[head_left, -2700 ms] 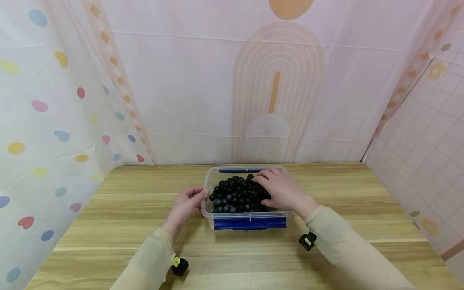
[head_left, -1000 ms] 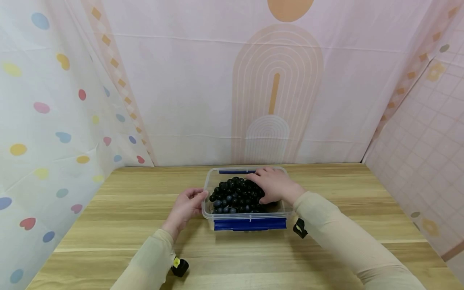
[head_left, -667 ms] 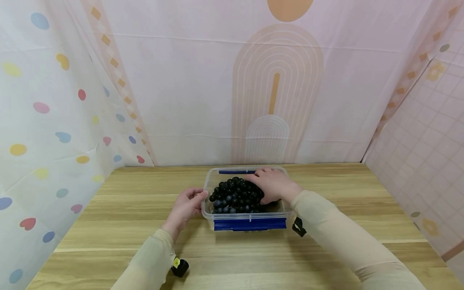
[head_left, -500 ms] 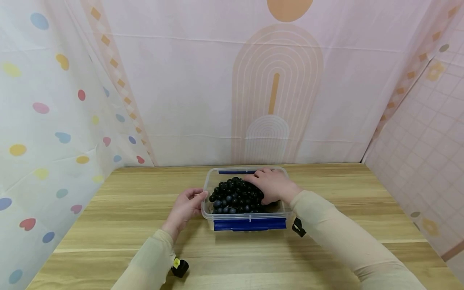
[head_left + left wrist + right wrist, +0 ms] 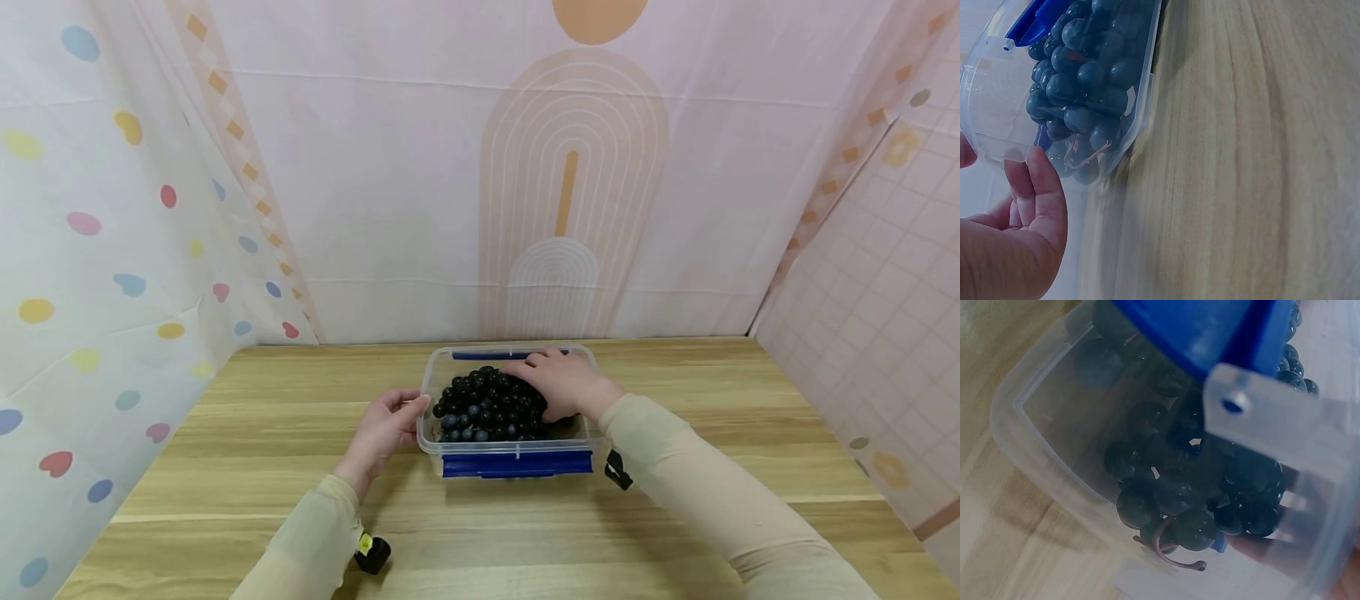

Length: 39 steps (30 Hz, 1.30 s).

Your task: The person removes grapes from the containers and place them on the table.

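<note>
A clear plastic food container [image 5: 431, 433] with blue latches sits on the table, its top uncovered. Dark grapes [image 5: 483, 408] lie heaped in its left and middle part. At the container's left end my left hand [image 5: 384, 429] pinches the rim, thumb above and fingers against the outer wall. My right hand [image 5: 566, 383] reaches in from the right and grips the right side of the heap, thumb in front, fingers over the far side. Through the wall in the right wrist view, a brown stem [image 5: 1169, 556] pokes out under the grapes [image 5: 1141, 500]; the fingers are partly hidden behind them.
A blue latch flap [image 5: 517, 464] hangs along the container's front side, another [image 5: 480, 356] along the back. The wooden table [image 5: 300, 392] runs back to a patterned cloth backdrop [image 5: 390, 208]. A black wrist camera [image 5: 372, 554] sticks out below the left sleeve.
Since the oldest frame my right hand has shifted left and pressed closer round the grapes, baring some container floor at the right. The left hand and container hold still.
</note>
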{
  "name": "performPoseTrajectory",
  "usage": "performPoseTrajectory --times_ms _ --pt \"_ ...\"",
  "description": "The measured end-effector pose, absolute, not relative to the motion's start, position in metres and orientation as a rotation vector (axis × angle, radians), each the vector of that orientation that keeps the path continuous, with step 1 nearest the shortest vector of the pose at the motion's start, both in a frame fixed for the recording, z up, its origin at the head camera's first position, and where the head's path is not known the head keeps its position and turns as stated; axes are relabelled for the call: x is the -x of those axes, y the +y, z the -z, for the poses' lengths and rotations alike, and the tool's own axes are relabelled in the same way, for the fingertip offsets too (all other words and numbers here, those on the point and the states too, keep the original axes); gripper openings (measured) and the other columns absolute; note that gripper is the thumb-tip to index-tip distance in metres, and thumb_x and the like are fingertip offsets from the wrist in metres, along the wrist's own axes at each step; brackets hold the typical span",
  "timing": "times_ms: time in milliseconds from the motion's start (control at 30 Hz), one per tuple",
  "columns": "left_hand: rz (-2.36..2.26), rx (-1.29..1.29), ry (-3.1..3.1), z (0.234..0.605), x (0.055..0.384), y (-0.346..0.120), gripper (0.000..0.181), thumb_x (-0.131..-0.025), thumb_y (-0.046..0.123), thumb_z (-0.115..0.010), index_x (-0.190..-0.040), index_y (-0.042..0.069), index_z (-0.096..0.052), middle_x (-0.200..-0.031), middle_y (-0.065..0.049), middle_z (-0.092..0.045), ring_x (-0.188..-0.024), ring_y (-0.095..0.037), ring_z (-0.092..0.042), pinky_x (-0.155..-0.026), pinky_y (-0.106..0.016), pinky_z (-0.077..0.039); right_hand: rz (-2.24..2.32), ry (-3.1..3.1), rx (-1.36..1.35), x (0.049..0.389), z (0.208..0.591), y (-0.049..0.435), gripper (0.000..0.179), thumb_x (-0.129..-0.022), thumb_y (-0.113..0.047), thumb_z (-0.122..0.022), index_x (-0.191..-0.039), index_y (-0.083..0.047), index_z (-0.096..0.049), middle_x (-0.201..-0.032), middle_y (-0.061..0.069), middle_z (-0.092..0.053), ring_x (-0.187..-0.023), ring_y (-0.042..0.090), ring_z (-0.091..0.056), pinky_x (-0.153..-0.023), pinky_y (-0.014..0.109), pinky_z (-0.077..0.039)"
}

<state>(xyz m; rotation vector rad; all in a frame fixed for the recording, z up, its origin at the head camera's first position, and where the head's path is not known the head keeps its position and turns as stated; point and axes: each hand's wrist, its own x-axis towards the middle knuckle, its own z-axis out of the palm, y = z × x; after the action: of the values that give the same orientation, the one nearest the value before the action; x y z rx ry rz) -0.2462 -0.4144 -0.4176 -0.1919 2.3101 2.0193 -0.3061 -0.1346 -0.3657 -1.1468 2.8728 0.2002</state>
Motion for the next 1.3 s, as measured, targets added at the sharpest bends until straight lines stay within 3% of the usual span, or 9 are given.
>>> performPoseTrajectory --times_ms 700,1000,1300 --pt "-2.010 0.194 2.306 0.4170 0.2447 -0.4148 0.046 -0.101 0.022 -0.059 -0.134 -0.008 -0.049 -0.108 -0.017 -0.059 -0.079 -0.013 -0.059 -0.069 -0.027 -0.054 -0.021 2.798 1.124 0.3109 0.3691 -0.1366 0.092 -0.077 -0.014 -0.086 -0.153 -0.028 -0.036 -0.143 0.010 -0.050 -0.134 0.039 -0.039 -0.090 0.049 -0.051" --pt "-2.020 0.201 2.301 0.4174 0.2448 -0.4146 0.045 -0.101 0.021 -0.059 -0.133 -0.009 -0.049 -0.107 -0.017 -0.059 -0.077 -0.013 -0.059 -0.068 -0.028 -0.054 -0.017 2.784 1.133 0.3137 0.3691 -0.1372 0.092 -0.076 -0.015 -0.086 -0.153 -0.027 -0.036 -0.143 0.010 -0.049 -0.132 0.040 -0.041 -0.097 0.051 -0.046" --pt "-2.012 0.208 2.313 0.4170 0.2446 -0.4145 0.045 -0.100 0.021 -0.060 -0.133 -0.008 -0.050 -0.109 -0.017 -0.059 -0.079 -0.013 -0.059 -0.069 -0.028 -0.054 -0.050 2.772 1.116 0.3148 0.3695 -0.1393 0.094 -0.077 -0.016 -0.086 -0.154 -0.028 -0.035 -0.144 0.008 -0.049 -0.133 0.039 -0.041 -0.093 0.049 -0.049"
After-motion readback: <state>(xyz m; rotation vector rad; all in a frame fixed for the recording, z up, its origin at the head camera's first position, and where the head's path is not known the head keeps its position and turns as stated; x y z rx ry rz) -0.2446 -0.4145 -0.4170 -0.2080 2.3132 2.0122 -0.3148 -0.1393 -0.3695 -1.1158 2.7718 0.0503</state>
